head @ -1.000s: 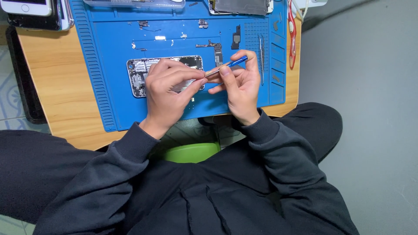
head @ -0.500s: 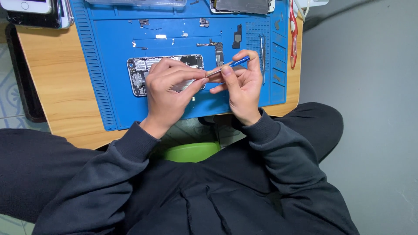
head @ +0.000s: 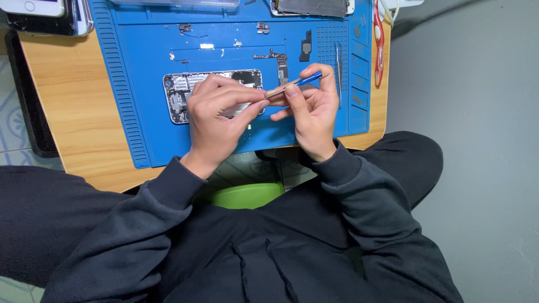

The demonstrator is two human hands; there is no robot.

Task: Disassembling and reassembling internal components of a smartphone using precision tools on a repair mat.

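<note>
An opened phone body [head: 182,92] lies on a blue work mat [head: 143,62], its insides bare. My left hand [head: 216,120] rests over its right half, with the fingertips pinched at the metal tip of a small blue-handled screwdriver [head: 306,80]. My right hand [head: 311,112] grips that screwdriver between thumb and fingers, just right of the phone body. What sits under the pinched fingertips is hidden.
Small parts and a narrow circuit board [head: 282,64] lie scattered on the mat. Tweezers [head: 338,62] and a red-handled tool [head: 378,39] sit at the right. Other phones [head: 42,11] lie at the wooden table's [head: 73,112] far left, a green stool [head: 247,195] below.
Both hands have held almost still over the phone body; the screwdriver has tilted slightly between the fingers.
</note>
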